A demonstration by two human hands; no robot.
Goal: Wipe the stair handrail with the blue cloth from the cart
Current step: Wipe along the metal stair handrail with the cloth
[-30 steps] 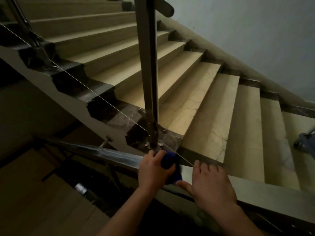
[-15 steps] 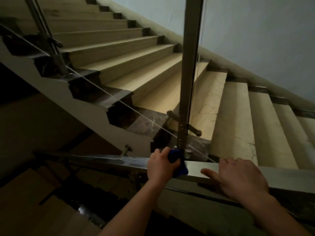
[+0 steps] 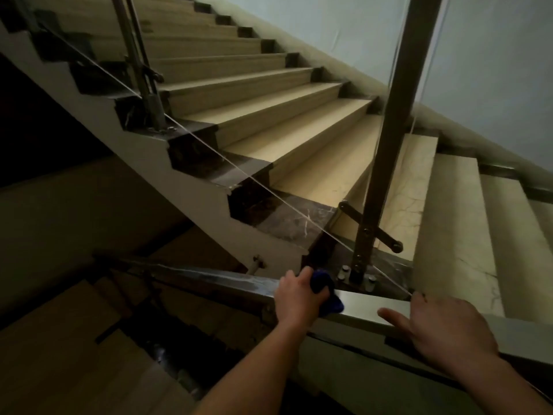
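A flat metal handrail (image 3: 368,307) runs across the lower part of the view, from the dark left down to the right edge. My left hand (image 3: 294,298) grips a bunched blue cloth (image 3: 327,295) and holds it against the top of the rail, just in front of a post's base. To its right, my right hand (image 3: 443,327) rests on the rail, thumb pointing left along the near edge and fingers draped over the far side. The rail to the left of the cloth looks streaked.
A square metal baluster post (image 3: 392,139) rises right behind the cloth, bolted to a dark marble step edge (image 3: 287,217). Glass panels line the beige stairs (image 3: 299,121) climbing to the upper left. A second post (image 3: 140,64) stands higher up. Below the rail is a dark stairwell (image 3: 89,339).
The view has swung so that the post now appears right of my left hand. My left hand with the cloth stays at the post's base; my right hand has drawn further right along the rail.
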